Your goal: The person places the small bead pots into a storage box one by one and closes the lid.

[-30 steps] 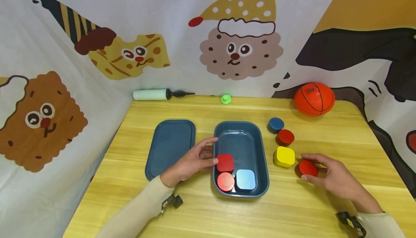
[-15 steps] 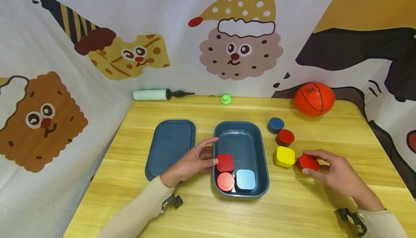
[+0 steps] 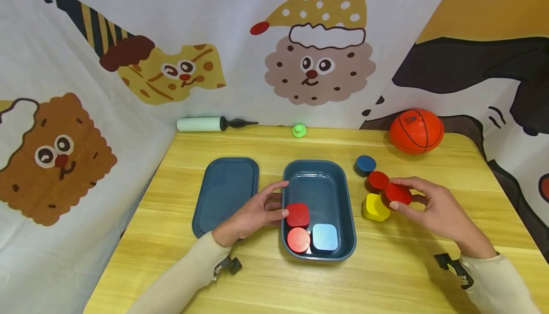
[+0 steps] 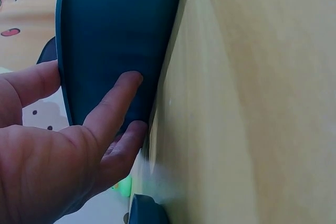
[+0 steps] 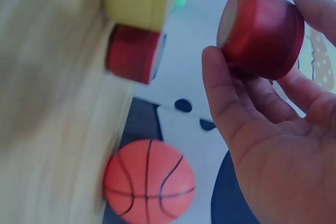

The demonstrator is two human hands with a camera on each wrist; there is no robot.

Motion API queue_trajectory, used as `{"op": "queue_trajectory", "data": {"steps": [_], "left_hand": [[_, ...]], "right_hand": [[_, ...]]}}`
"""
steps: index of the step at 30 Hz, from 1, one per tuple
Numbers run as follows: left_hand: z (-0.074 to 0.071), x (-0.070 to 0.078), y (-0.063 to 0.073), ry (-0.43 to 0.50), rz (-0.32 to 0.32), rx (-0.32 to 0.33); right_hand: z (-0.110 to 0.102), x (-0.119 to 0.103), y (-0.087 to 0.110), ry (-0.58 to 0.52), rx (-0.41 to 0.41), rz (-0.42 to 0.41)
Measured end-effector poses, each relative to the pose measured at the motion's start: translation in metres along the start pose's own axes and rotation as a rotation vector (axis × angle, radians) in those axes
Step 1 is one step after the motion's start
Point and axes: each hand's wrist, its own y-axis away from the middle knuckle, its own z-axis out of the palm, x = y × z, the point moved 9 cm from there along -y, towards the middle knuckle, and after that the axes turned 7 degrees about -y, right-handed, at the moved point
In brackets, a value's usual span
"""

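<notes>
Raised over the table, a round red tin (image 3: 396, 196) is pinched between the thumb and fingers of my right hand (image 3: 439, 214). In the right wrist view that tin (image 5: 260, 32) is tilted, its pale end facing left. The head view has it overlapping a yellow tin (image 3: 375, 209) and a second red tin (image 3: 378, 181). My left hand (image 3: 253, 215) rests against the left wall of a dark blue box (image 3: 315, 190); its thumb and fingers touch the outside (image 4: 110, 35). Inside the box's near end sit a square red tin (image 3: 298, 215), a round red one and a square light-blue tin (image 3: 324, 237).
A dark blue lid (image 3: 227, 195) lies left of the box. Right of the box's far end stands a round blue tin (image 3: 365, 165). Along the back are a hand pump (image 3: 199, 124), a green duck (image 3: 299, 130) and an orange-red basketball (image 3: 417, 131), before a printed cloth.
My right hand has lifted the round red tin off the table and carried it left and away from me, over the yellow tin. My left hand stays at the box.
</notes>
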Motion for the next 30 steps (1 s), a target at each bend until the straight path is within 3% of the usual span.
{"op": "queue_trajectory", "data": {"steps": [5,13,19,30], "left_hand": [[0.001,-0.002,-0.002,0.005,0.008,-0.007],[0.000,-0.001,-0.001,0.000,0.005,-0.006],[-0.002,0.000,-0.003,-0.010,0.012,0.000],[-0.001,-0.001,-0.002,0.002,-0.007,0.005]], "right_hand": [[0.007,-0.014,-0.016,-0.013,0.001,-0.025],[0.036,-0.036,-0.043,-0.024,-0.041,-0.147],[0.062,-0.048,-0.060,-0.053,-0.092,-0.151],[0.110,-0.066,-0.067,-0.006,-0.202,-0.174]]}}
